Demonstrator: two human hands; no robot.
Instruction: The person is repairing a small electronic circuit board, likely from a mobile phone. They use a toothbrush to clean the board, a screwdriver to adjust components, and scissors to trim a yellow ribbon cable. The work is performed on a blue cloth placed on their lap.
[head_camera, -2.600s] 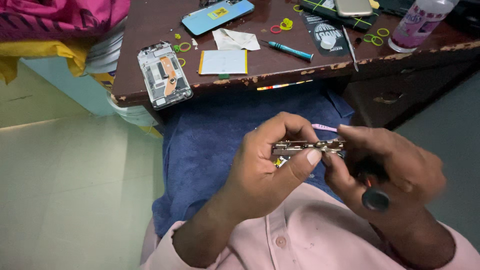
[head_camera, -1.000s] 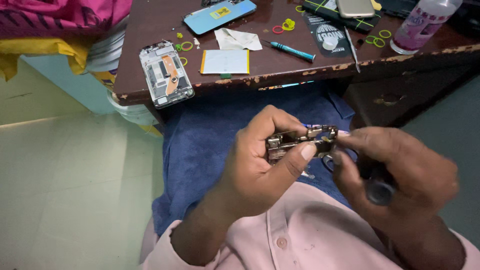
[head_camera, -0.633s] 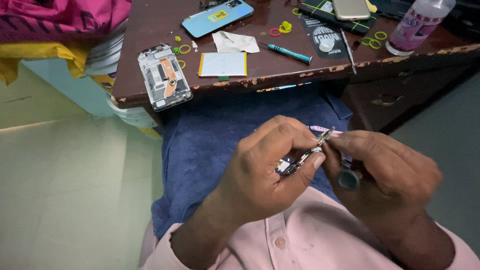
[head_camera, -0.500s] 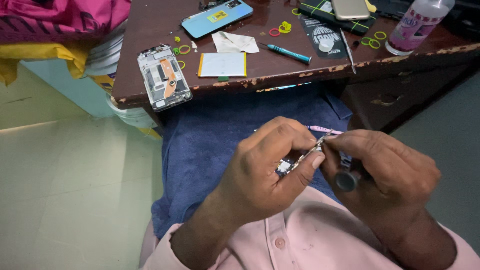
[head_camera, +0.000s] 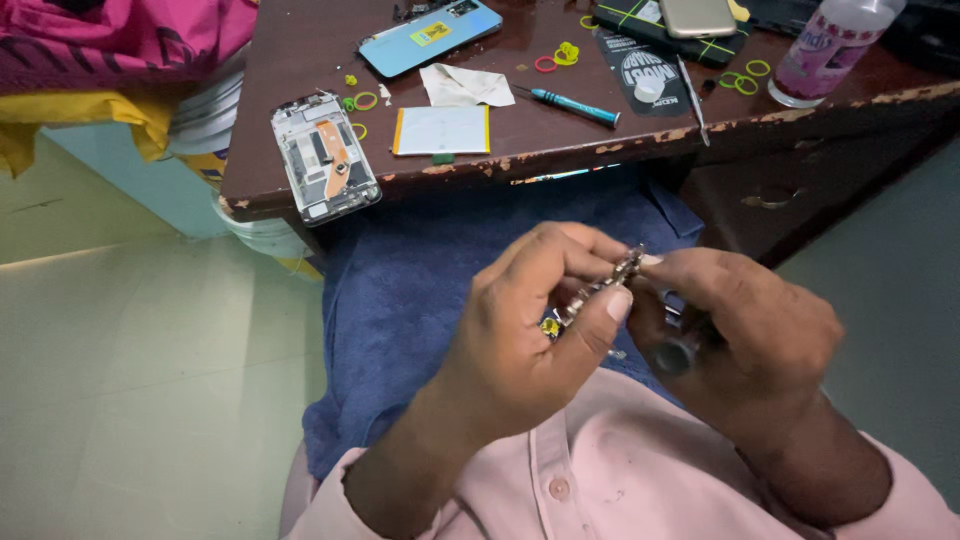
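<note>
1. Seated at a worn dark brown wooden table (head_camera: 300, 60), a person in a pale pink shirt (head_camera: 640, 480) works over a lap covered with a dark blue cloth (head_camera: 400, 300), holding a small, narrow metal phone part with circuitry (head_camera: 600, 290) between both hands.
2. Its long axis runs diagonally, the upper end pointing up and to the right towards the table edge, the lower end down and to the left towards the body; the part sits above the lap, well short of the table.
3. The left hand (head_camera: 520, 340) is curled closed around the part, thumb pressed along its near side and fingers wrapped over the far side.
4. The right hand (head_camera: 750, 330) meets it at the upper tip, its fingers pinched together there, while also gripping a dark tool with a round metal end (head_camera: 675, 355) against the palm.
5. On the table lies an opened phone frame with exposed silver internals and an orange strip (head_camera: 325, 160), near the left corner.
6. Just beside it rests a flat white rectangular battery with a yellow edge (head_camera: 442, 130), with a crumpled white paper scrap (head_camera: 465, 87) behind.
7. A light blue phone back cover (head_camera: 430, 37), a teal-handled screwdriver (head_camera: 575, 105) and a clear plastic bottle with a pink label (head_camera: 830, 50) lie farther back.
8. Small yellow-green and red rubber rings (head_camera: 555, 55) are scattered across the tabletop.
</note>
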